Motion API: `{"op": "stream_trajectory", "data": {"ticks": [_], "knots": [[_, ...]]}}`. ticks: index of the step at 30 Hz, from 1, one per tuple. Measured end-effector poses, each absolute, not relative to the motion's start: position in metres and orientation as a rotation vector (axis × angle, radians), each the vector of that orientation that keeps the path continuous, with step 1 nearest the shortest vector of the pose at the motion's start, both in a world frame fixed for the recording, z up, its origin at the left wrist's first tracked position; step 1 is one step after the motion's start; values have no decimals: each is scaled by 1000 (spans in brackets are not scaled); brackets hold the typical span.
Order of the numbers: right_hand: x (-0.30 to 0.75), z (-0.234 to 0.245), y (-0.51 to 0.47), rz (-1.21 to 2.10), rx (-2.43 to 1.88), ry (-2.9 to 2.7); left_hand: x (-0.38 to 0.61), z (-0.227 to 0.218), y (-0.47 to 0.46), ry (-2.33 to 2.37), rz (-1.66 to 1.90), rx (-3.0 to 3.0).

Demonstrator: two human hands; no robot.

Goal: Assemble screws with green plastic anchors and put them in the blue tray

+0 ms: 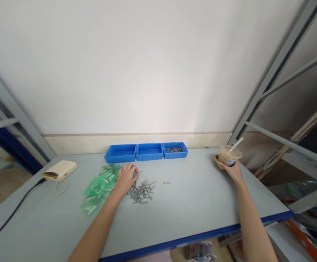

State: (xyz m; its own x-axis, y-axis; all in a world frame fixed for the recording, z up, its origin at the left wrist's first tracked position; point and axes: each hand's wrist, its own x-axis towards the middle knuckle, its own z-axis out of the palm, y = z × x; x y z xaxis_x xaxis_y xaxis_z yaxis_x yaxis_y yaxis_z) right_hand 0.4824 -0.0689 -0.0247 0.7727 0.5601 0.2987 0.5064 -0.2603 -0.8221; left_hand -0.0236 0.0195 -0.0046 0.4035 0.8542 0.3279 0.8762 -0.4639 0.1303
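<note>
My right hand is wrapped round a clear plastic cup of brown drink with a white straw, at the far right of the grey table. My left hand rests palm down with curled fingers between a heap of green plastic wall plugs and a pile of grey screws. What its fingers hold, if anything, is hidden. One loose screw lies to the right of the pile.
Three blue bins stand in a row against the back wall; the right one holds some screws. A cream power bank with a black cable lies at the left. Metal rack frames flank the table.
</note>
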Motion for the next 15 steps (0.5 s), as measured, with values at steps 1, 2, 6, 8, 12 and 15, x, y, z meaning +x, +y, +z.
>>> {"op": "stream_trajectory", "data": {"ticks": [1,2,6,8,12,15], "knots": [[482,-25,-67,57,-1926,-776,-24,-5,20,-1590,-546,-2582],[481,-25,-66,47,-1936,-746,-24,-5,20,-1589,-551,-2587],[474,-22,-63,1,-1963,-676,-24,-6,20,-1585,-588,-2600],[467,-20,-64,-31,-1958,-688,-25,-7,20,-1581,-597,-2598],[444,-17,-70,-167,-1918,-782,-26,-8,20,-1562,-597,-2614],[414,-7,-77,-184,-1834,-884,-26,-8,21,-1564,-583,-2624]]}}
